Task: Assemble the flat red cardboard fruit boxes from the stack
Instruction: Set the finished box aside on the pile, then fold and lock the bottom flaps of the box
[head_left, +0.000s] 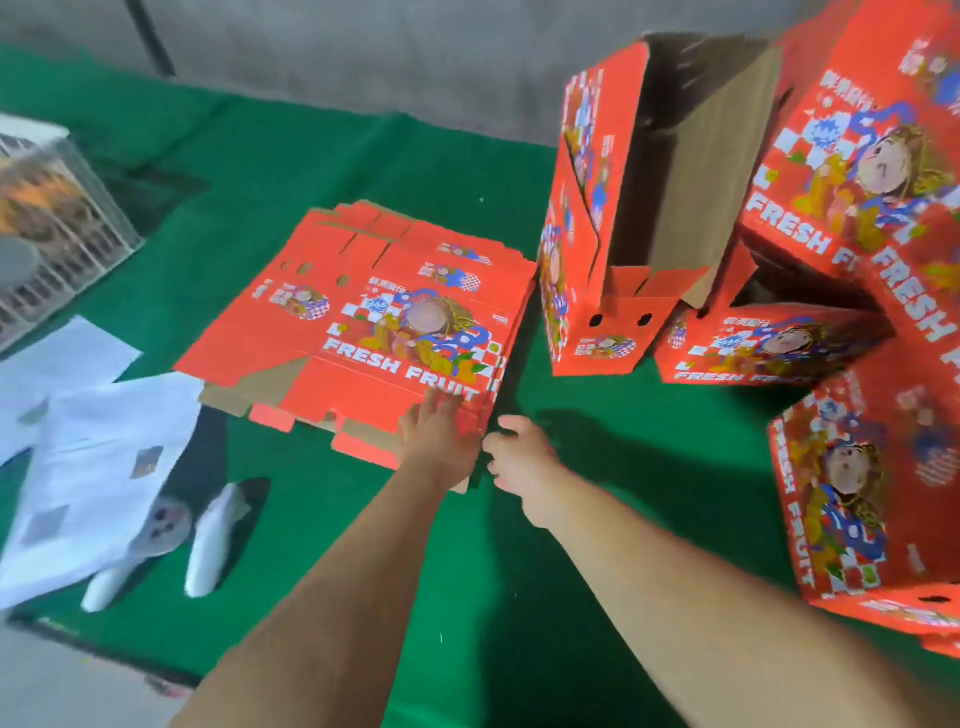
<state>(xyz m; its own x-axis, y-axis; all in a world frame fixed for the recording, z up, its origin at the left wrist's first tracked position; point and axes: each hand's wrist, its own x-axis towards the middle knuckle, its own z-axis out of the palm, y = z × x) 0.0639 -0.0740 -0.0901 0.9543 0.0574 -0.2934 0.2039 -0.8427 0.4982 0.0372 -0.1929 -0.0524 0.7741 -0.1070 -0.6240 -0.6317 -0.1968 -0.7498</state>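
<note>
From my remote seat I look down on a green cloth-covered counter. The stack of flat red printed cardboard fruit boxes lies near its middle, the top sheet face up with "FRESH FRUIT" readable; how many sheets lie beneath I cannot count, since only ragged brown and red edges show at the near side.

My left hand lies on the stack's near right corner, fingers reaching fairly straight across the top sheet; whether the thumb hooks under the edge is hidden. My right hand sits just beside that corner, fingers curled inward. I cannot tell if it pinches the cardboard edge or holds nothing, as the fingertips are hidden by the hand itself and blurred.

To the right stands an upright, partly formed red box, open at the top with its brown inside showing. Behind and beside it are more assembled red boxes, piled at angles; the ones at the far right and lower right are cut off by the frame edge.

At left, white paper sheets overlap, partly covering a white object I cannot identify. A clear plastic crate at the far left is cropped and its contents are blurred.
</note>
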